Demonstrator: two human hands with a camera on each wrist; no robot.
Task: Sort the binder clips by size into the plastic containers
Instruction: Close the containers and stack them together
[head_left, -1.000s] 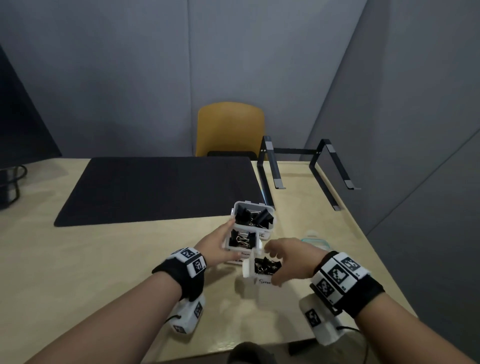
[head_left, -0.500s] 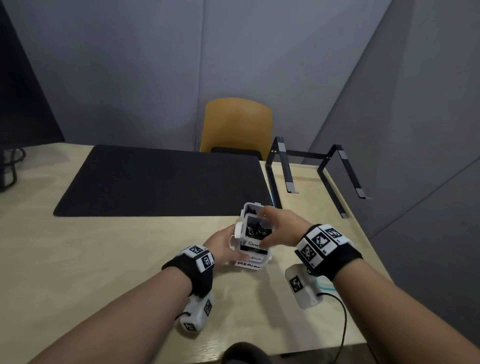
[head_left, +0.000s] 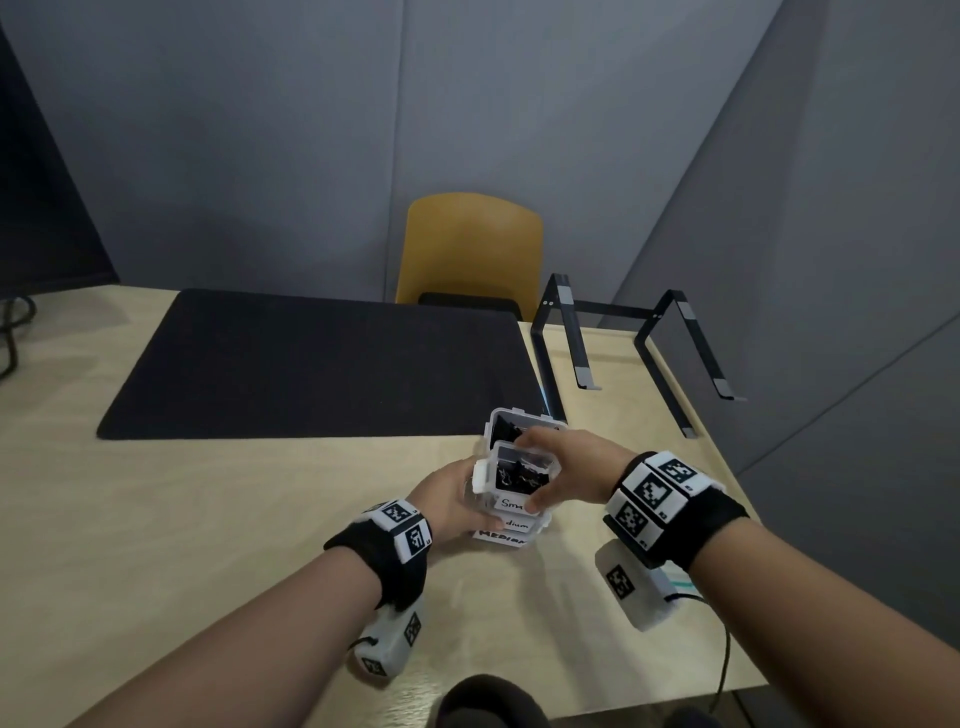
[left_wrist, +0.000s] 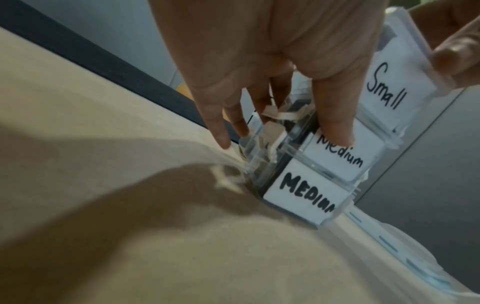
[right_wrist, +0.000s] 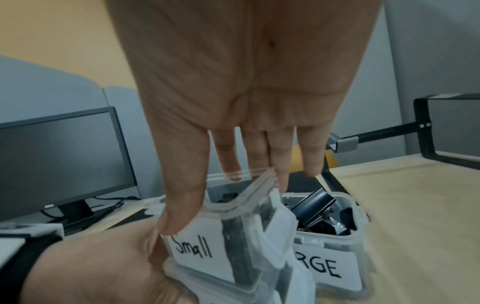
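Three clear containers are stacked near the table's right side. The one labelled Small (head_left: 511, 503) (left_wrist: 389, 88) (right_wrist: 197, 251) is on top, holding small black clips. My right hand (head_left: 535, 475) (right_wrist: 228, 201) grips it from above, thumb on the front and fingers behind. Under it are two medium containers (head_left: 503, 538) (left_wrist: 340, 156). My left hand (head_left: 457, 493) (left_wrist: 278, 131) holds the upper one, thumb on its label and fingers along its left side. The large container (head_left: 506, 417) (right_wrist: 330, 267) stands just behind, open, with big black clips (right_wrist: 314, 203) in it.
A black desk mat (head_left: 322, 364) lies beyond the stack. A black metal laptop stand (head_left: 623, 343) stands at the back right and a yellow chair (head_left: 470, 244) is behind the table. A monitor (right_wrist: 59, 152) is at the left. A clear teal-marked item (left_wrist: 389, 246) lies under my right wrist.
My right hand lifted the small container off the table in front of the others and brought it onto the medium stack. My left hand stayed on the stack's left side.
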